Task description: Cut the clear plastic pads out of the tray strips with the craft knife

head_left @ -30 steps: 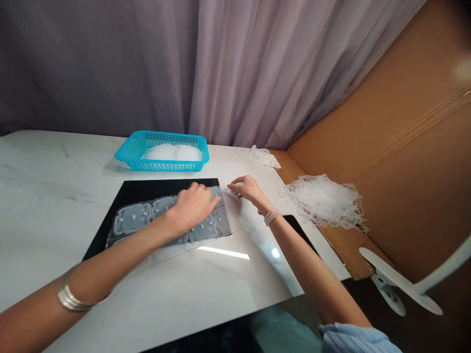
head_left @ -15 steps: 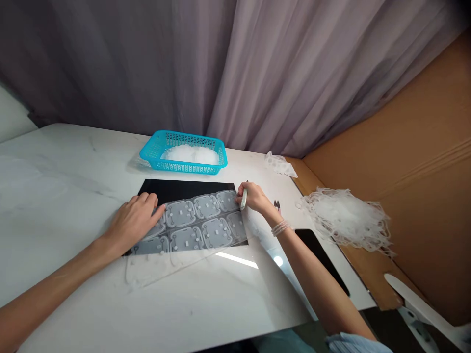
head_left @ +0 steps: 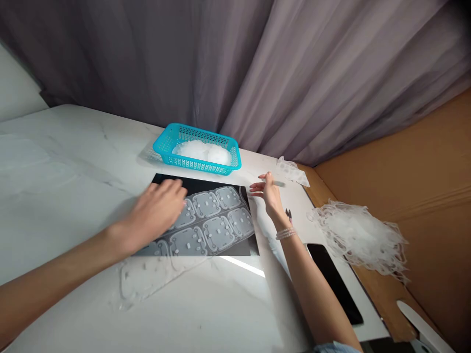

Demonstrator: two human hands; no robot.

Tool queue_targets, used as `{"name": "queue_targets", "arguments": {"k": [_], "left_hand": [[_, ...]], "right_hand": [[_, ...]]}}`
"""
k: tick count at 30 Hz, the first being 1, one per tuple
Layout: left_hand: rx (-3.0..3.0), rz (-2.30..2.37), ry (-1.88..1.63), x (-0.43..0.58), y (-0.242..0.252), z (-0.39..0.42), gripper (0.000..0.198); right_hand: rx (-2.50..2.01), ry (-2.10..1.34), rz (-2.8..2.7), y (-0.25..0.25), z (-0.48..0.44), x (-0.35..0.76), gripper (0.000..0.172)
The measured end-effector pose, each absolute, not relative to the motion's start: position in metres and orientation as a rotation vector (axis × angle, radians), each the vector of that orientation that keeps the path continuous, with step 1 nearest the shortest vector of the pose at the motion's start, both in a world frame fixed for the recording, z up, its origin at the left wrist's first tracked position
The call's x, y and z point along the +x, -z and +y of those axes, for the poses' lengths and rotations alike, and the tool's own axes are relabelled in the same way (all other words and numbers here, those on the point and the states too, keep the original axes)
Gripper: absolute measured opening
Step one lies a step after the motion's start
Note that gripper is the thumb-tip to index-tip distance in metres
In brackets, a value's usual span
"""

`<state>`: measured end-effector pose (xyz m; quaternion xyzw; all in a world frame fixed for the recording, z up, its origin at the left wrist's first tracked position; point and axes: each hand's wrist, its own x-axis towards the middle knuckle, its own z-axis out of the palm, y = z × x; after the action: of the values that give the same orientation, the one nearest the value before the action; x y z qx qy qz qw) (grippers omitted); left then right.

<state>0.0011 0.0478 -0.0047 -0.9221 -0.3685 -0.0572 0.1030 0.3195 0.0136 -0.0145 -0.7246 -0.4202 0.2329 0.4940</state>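
A clear plastic sheet of moulded rounded-square pieces [head_left: 219, 233] lies across a black mat [head_left: 198, 185], its near left end reaching onto the white table. Over the sheet's left part is my left hand [head_left: 160, 208], blurred, palm down, fingers stretched out and holding nothing; it hides some of the pieces. My right hand [head_left: 271, 196] is just beyond the mat's right edge, apart from the sheet. A slim, pale pen-like tool [head_left: 278, 183] rests between its thumb and fingers, the other fingers spread. The tool's tip is too blurred to make out.
A blue basket [head_left: 196, 164] with white translucent pieces stands behind the mat. On the right are a tangled heap of clear plastic strips [head_left: 362, 240], a black phone-like slab [head_left: 334, 282], dark-tipped tweezers or scissors [head_left: 289, 215] and a crumpled clear scrap [head_left: 293, 171]. Cardboard [head_left: 415, 196] walls the right side.
My right hand has lifted off the sheet's right edge and moved away, turning the tool sideways. My left hand has shifted right over the sheet. The camera view has tilted.
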Motion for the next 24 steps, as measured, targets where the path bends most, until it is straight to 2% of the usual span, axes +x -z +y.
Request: {"name": "queue_targets", "arguments": {"k": [3, 6, 11, 24], "left_hand": [[-2.972, -0.715, 0.31, 0.034, 0.016, 0.049, 0.037], [-3.027, -0.554, 0.394, 0.051, 0.037, 0.053, 0.042], [-3.069, -0.54, 0.448, 0.048, 0.054, 0.058, 0.047], [-3.053, -0.496, 0.35, 0.049, 0.047, 0.057, 0.042]], "right_hand": [[-1.606, -0.649, -1.12, 0.002, -0.003, 0.298, 0.059], [-1.529, -0.725, -1.199, 0.001, -0.013, 0.272, 0.053], [-1.59, -0.788, -1.295, 0.013, -0.015, 0.246, 0.04], [-1.779, -0.536, -1.564, 0.013, -0.015, 0.229, 0.031]]}}
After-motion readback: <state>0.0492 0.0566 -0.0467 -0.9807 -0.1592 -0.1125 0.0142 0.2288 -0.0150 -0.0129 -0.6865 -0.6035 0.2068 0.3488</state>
